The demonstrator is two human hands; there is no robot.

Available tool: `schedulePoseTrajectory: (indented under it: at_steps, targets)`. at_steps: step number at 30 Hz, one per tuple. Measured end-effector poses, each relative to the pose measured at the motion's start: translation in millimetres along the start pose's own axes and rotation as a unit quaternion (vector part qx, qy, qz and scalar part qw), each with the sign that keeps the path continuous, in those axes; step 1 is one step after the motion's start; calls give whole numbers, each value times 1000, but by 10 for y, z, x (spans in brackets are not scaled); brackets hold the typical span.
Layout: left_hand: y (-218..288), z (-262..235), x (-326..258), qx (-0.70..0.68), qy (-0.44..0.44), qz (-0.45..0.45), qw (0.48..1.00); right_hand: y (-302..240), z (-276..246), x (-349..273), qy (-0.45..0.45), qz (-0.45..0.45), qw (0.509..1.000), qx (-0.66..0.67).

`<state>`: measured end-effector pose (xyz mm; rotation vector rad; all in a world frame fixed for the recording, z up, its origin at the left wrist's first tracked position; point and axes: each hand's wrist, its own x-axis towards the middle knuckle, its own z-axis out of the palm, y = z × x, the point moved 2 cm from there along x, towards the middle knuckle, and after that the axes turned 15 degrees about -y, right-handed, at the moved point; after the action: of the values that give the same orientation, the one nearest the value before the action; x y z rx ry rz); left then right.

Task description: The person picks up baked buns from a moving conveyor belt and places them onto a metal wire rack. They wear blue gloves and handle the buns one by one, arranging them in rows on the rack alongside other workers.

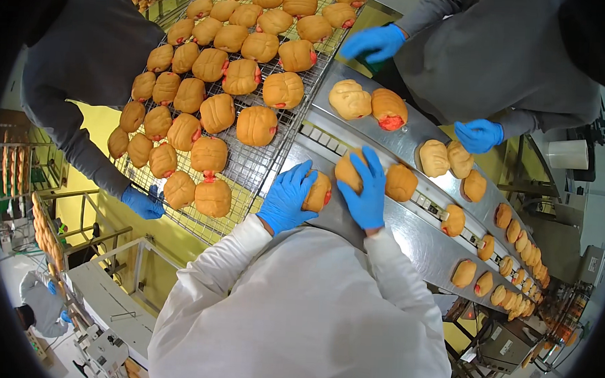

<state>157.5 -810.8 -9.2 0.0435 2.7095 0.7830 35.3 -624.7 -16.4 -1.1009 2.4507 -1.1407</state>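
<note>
My left hand, in a blue glove, is closed over a golden bun with red filling at the near edge of the steel conveyor. My right hand, also blue-gloved, covers another bun just to the right on the belt. A third bun lies beside my right hand. My white sleeves come in from the lower edge.
A wire cooling rack filled with several buns sits to the left, held at its corner by a grey-sleeved person's gloved hand. Another person's gloved hands work across the conveyor. More buns trail down the belt to the right.
</note>
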Motion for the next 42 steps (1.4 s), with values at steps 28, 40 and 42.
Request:
schedulePoseTrajectory:
  at_steps: [28, 40, 42]
  targets:
    - [-447, -528, 270, -58, 220, -13, 974, 451, 424, 435, -34, 22, 980, -194]
    - [-1103, -954, 801, 45, 170, -120, 977, 157, 615, 326, -162, -36, 986, 3]
    - [-1114, -929, 852, 29, 172, -145, 974, 208, 641, 547, -132, -36, 991, -9]
